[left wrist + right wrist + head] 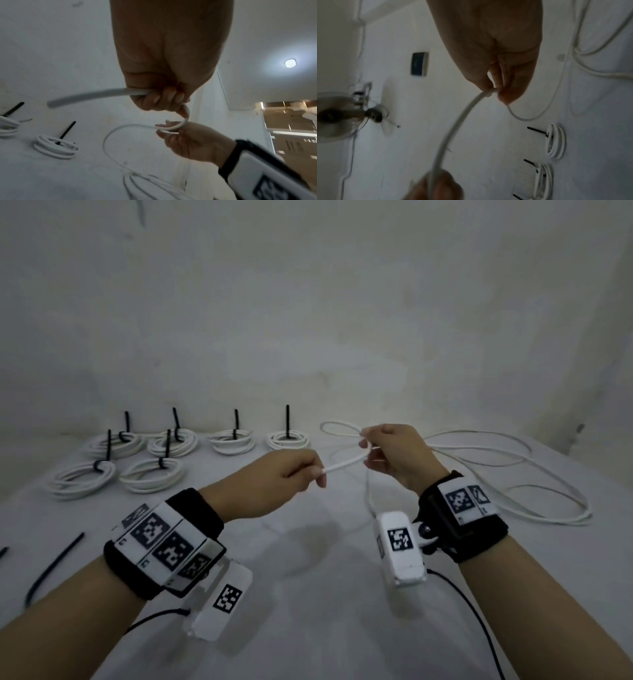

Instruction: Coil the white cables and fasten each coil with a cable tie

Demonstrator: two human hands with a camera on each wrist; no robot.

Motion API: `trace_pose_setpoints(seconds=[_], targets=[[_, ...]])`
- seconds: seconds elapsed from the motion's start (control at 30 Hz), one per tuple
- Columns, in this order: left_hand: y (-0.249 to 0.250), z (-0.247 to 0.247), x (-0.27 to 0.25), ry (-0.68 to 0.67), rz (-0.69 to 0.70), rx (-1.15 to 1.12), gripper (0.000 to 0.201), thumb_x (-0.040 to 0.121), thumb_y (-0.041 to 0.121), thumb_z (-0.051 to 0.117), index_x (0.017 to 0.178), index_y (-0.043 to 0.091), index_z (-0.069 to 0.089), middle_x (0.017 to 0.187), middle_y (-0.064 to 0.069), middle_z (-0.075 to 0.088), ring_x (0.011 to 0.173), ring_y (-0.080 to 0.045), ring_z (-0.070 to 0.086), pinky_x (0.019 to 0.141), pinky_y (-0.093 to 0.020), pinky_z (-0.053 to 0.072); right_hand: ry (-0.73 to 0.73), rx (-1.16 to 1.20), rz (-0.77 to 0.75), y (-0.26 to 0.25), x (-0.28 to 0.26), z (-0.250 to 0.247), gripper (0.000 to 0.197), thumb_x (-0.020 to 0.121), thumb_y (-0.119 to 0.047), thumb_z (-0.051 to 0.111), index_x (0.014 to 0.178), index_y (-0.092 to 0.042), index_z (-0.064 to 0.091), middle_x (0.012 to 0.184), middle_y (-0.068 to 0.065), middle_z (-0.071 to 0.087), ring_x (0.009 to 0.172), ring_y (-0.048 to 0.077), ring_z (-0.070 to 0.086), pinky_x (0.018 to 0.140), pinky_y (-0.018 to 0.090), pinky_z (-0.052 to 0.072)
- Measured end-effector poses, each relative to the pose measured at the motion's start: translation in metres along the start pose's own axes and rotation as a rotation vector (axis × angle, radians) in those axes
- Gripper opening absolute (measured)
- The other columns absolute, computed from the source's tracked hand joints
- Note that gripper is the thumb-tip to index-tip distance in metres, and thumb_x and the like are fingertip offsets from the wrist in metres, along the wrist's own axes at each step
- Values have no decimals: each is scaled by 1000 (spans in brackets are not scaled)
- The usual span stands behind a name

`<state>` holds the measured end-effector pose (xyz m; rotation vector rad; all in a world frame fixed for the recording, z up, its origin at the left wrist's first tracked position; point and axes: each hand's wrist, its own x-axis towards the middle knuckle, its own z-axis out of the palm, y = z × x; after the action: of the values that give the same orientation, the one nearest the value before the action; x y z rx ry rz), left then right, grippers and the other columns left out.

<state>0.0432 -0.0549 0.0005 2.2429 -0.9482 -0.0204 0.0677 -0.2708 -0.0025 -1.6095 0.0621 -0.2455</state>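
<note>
Head view: left hand (281, 477) grips the white cable (346, 464) near its end; right hand (394, 455) pinches a small loop of it above the white table (308, 594). Remaining cable lies loose at right. Six tied coils (150, 460) sit far left, loose black ties (51, 570) nearby.

Dim grey light; ceiling lamp (290, 63) flares (wrist views blurred, edges warped).
</note>
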Motion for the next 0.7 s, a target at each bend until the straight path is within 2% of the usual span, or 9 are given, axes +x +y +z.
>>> trace_pose_setpoints(seconds=[0.07,0.1,0.13,0.23,0.33,0.37,0.43,0.53,0.7], targets=[[-5,-10,0,135,24,-107,28,101,19,40,81,23,59,55,14,43,49,-3,35,51,-21,32,5,-266,-185,3,2,13,16,96,-29,55,100,-18,66,106,4,58,96,15,59,82,30,54],[-7,-15,1,207,21,-201,30,101,16,38,80,19,59,51,14,42,46,-3,32,47,-19,30,-4,-382,-300,3,0,20,18,95,-35,54,99,-24,68,112,1,58,109,14,53,94,29,46],[-10,-21,1,274,13,-319,31,102,13,36,80,15,58,48,14,39,43,-3,29,44,-17,28,-21,-421,-393,2,-2,28,20,95,-37,53,93,-26,70,109,-2,59,111,10,51,96,25,40],[-16,-40,1,412,12,-575,32,102,13,33,80,7,56,48,11,31,43,-4,23,42,-16,22,-77,-249,-570,-8,-7,48,24,98,-23,51,77,-18,62,75,-6,67,82,16,64,80,27,44],[-22,-50,-1,416,-17,-641,38,100,29,36,71,10,53,50,7,28,43,-7,24,42,-17,25,-36,-65,-639,-16,1,62,26,99,-19,49,74,-17,57,53,-7,55,57,15,57,72,38,49],[-24,-51,-2,382,-41,-658,43,96,39,36,66,12,48,49,6,26,42,-8,24,42,-17,25,-1,-24,-640,-17,5,66,26,99,-20,49,74,-17,58,52,-8,50,53,12,51,70,39,51],[-27,-52,-2,320,-58,-763,46,88,51,34,59,15,36,49,6,21,40,-7,20,40,-16,21,54,32,-624,-18,12,74,27,99,-20,50,74,-18,59,52,-6,42,50,9,43,64,33,53],[-37,-56,3,312,-33,-1013,42,87,46,36,54,20,34,46,9,20,37,-2,15,36,-15,11,65,36,-602,-16,18,83,25,99,-19,49,76,-16,60,54,-2,37,48,6,38,56,25,51],[-52,-72,3,447,19,-1297,49,95,33,31,48,22,41,40,11,24,33,-1,13,32,-15,11,-70,-37,-502,-4,26,83,9,99,-13,49,95,-20,52,64,2,50,48,9,47,55,31,55]])
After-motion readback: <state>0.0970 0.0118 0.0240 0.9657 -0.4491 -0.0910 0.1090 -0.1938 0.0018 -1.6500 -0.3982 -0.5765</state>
